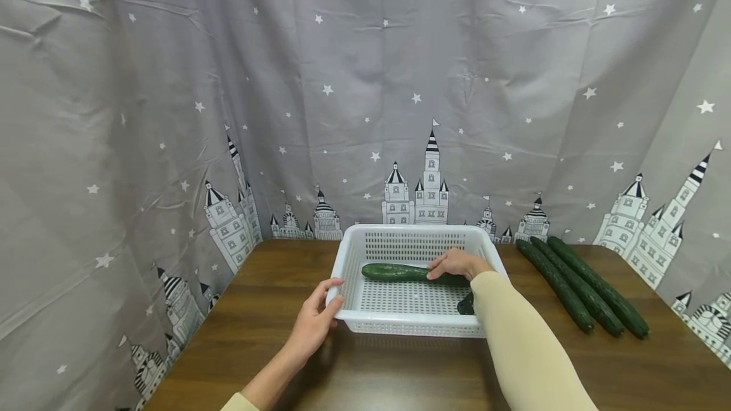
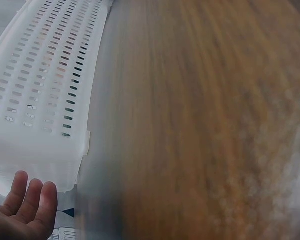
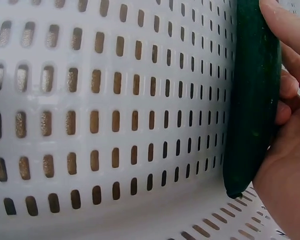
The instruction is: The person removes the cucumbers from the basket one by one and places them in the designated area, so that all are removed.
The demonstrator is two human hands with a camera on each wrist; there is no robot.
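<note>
A white perforated plastic basket stands on the wooden table. Inside it lies a long dark green cucumber, running left to right. My right hand reaches over into the basket and grips the cucumber near its right half; the right wrist view shows thumb and fingers on either side of the cucumber. With my left hand I hold the basket's left front corner, thumb at the rim. In the left wrist view several fingertips show by the basket's outer wall.
To the right of the basket, several cucumbers lie side by side on the wooden table. A grey curtain with stars and castles hangs behind the table. A small dark thing shows under the right forearm; its kind is unclear.
</note>
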